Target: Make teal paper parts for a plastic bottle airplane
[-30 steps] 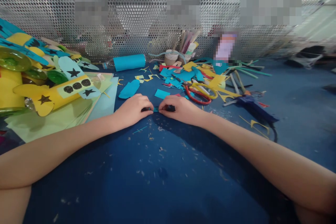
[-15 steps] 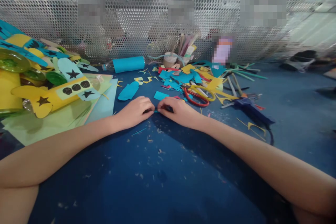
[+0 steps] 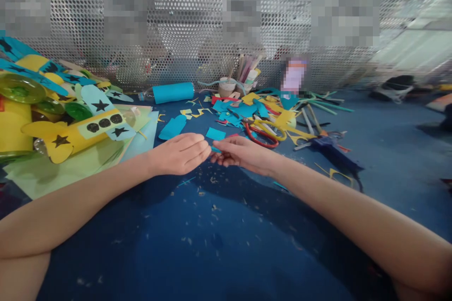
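Note:
A small piece of blue paper [image 3: 214,149] shows between my two hands, mostly covered by fingers. My left hand [image 3: 181,153] is closed with its back toward me, its fingertips at the left end of the piece. Thumb and fingers of my right hand [image 3: 243,154] pinch the other end. Just beyond lies a blue paper rectangle [image 3: 216,133] flat on the table. Behind my left hand is a rounded blue paper cutout [image 3: 173,127].
Red-handled scissors [image 3: 261,135] and blue paper scraps [image 3: 243,110] lie beyond my right hand. A dark blue glue gun [image 3: 335,153] sits to the right. At left, a yellow paper plane [image 3: 86,136] rests on coloured sheets [image 3: 38,176]. A blue-wrapped bottle [image 3: 173,92] lies behind.
Both hands have lifted slightly off the tabletop with the blue paper piece. My right hand has turned so its fingers show underneath. The view has shifted a little.

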Demonstrator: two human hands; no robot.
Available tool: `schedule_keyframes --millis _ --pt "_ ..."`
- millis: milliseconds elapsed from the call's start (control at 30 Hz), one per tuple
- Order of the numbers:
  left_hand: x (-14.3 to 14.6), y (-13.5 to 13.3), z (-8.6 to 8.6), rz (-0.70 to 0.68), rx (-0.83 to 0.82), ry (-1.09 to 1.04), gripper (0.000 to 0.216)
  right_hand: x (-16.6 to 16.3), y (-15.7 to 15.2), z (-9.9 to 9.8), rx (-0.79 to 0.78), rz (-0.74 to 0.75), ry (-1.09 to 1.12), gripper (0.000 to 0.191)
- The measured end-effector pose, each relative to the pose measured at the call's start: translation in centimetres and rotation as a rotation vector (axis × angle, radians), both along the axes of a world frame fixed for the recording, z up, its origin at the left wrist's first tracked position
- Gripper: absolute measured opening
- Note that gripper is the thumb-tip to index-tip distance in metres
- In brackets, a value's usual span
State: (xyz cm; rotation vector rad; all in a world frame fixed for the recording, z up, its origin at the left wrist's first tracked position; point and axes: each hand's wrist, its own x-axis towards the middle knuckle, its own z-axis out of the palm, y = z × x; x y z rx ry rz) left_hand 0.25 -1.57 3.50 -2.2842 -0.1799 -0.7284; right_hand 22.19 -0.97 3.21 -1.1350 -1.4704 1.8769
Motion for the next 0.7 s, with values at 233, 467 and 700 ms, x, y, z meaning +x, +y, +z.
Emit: schedule_keyframes --millis 233,467,700 --pt "-0.3 0.2 -0.5 -0.044 -0.141 0.019 0.024 0.0 0.0 -0.1 0.196 0.016 -0.028 0.021" --pt "0.8 0.7 -0.8 0.084 -0.601 -0.286 0.012 -0.3 -0.1 0.0 0.374 -0.065 -0.057 0.022" --pt "1.9 0.7 -1.1 0.127 -1.496 -0.966 0.028 -0.4 -0.2 -0.1 0.441 -0.173 0.030 0.025"
